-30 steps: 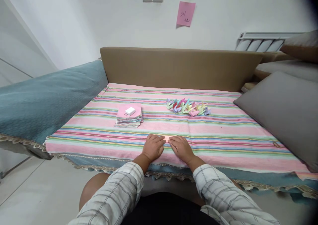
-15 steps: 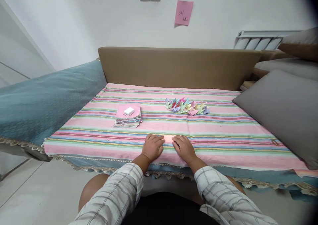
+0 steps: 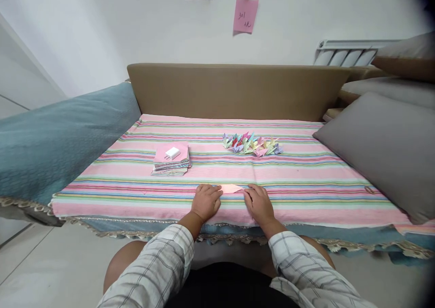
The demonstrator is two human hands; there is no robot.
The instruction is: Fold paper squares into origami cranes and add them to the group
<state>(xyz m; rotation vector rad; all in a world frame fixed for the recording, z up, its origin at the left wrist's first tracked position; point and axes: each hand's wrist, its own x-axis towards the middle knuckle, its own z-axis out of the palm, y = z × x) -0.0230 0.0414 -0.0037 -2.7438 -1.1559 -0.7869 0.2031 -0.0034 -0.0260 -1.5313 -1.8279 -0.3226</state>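
Note:
A narrow strip of folded pale-pink paper lies on the striped cloth, its right end drawn to a point. My left hand is closed at the paper's left end, its fingertips pinning that end. At the pointed end, my right hand has its fingers bent together on the tip. Part of the left end is hidden under my fingers. Beyond my hands sits a cluster of multicoloured folded paper cranes. Left of them is a stack of square paper sheets with a white plug adapter on top.
The striped cloth covers a sofa seat with a brown backrest. A grey cushion leans in at right, and a teal-covered armrest bounds the left. A small brownish loop lies near the cushion.
My right hand has slid rightward, away from my left, uncovering more of the folded paper and its pointed end. My left hand stays at the left end. The view has shifted slightly.

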